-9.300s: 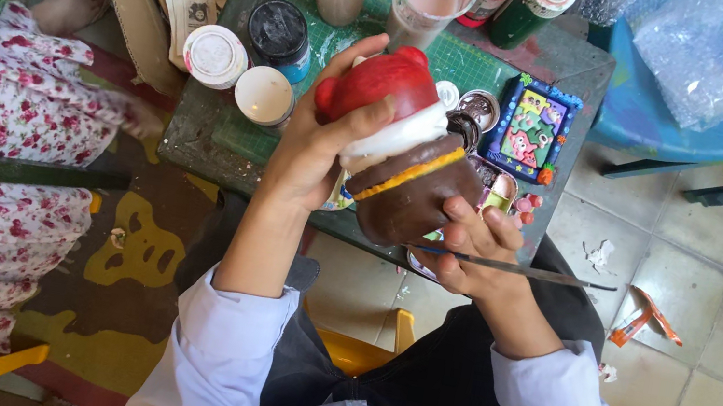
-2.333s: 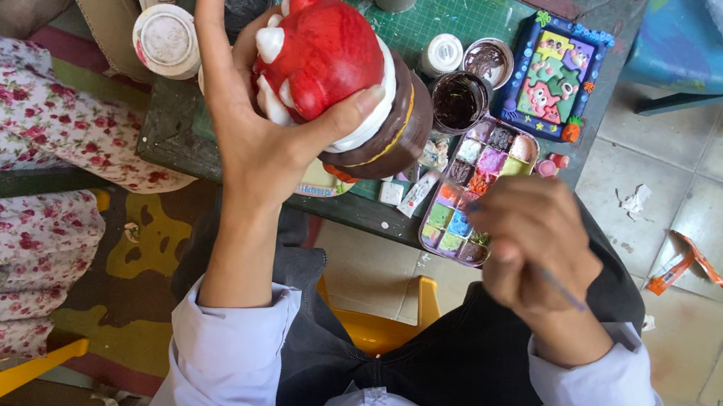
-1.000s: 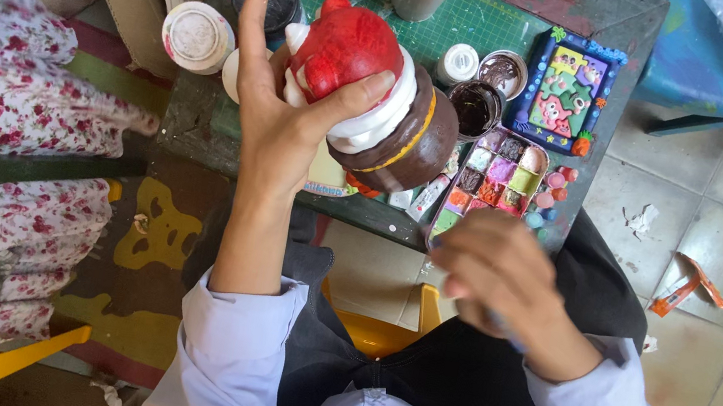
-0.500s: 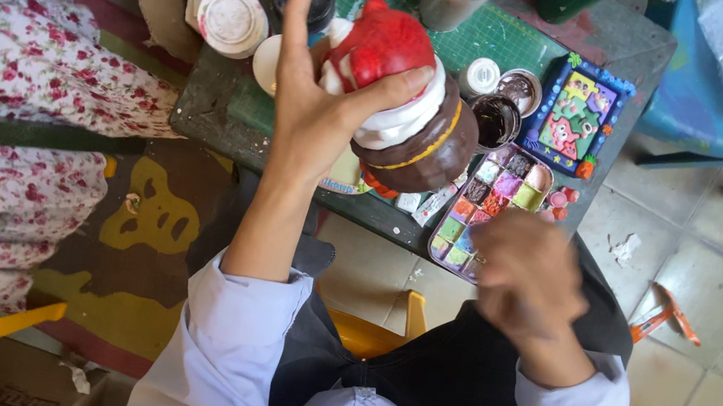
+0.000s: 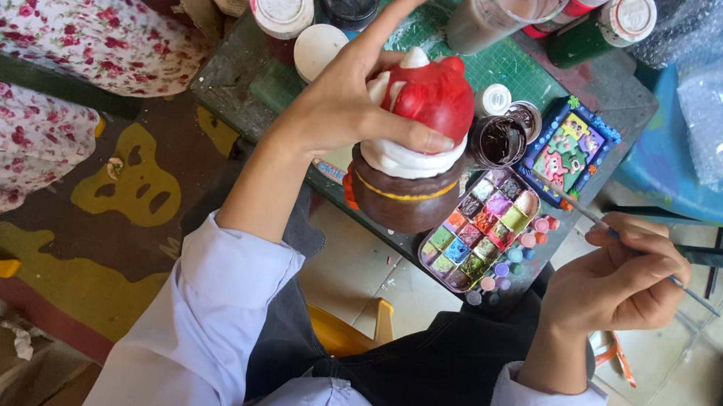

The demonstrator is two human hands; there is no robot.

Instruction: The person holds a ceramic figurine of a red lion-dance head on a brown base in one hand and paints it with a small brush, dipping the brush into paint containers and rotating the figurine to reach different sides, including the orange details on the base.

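We are holding a figurine and a brush over the worktop.

Our left hand is gripping the red-and-white figurine by its top, index finger sticking out, above the worktop edge. Our right hand is pinching a thin brush just right of the paint palette, beside a dark paint pot.

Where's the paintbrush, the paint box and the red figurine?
paintbrush [image 5: 576, 205], head view, thin shaft near the bristle end
paint box [image 5: 478, 237], head view, middle colour wells
red figurine [image 5: 433, 98], head view, red top
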